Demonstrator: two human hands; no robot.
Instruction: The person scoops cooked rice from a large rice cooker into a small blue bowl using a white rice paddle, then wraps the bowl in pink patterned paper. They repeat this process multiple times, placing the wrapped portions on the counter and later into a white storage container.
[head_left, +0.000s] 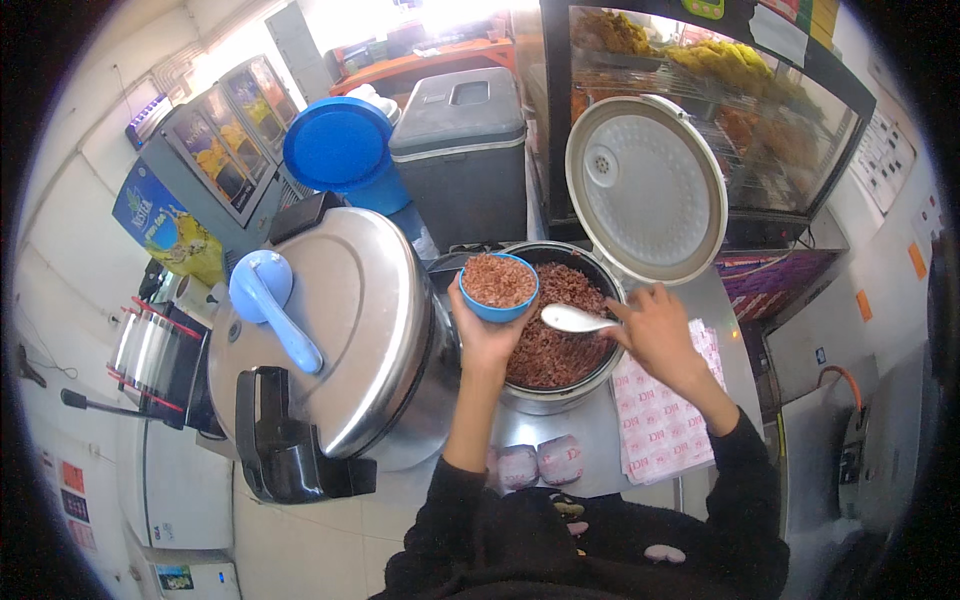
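My left hand grips a small blue bowl heaped with reddish-brown cooked rice. In my right hand is a white spoon, its bowl end pointing left over the cooker. Below both hands sits a round rice cooker with its hinged lid raised. Dark red rice fills much of the pot. The blue bowl is above the pot's left rim. Under my right forearm lies a stack of printed wrapping paper.
On the left, a large steel rice cooker is covered, with a light blue ladle on its lid. Several wrapped bundles line the table's near edge. A grey cooler box, blue tub and glass food cabinet stand behind.
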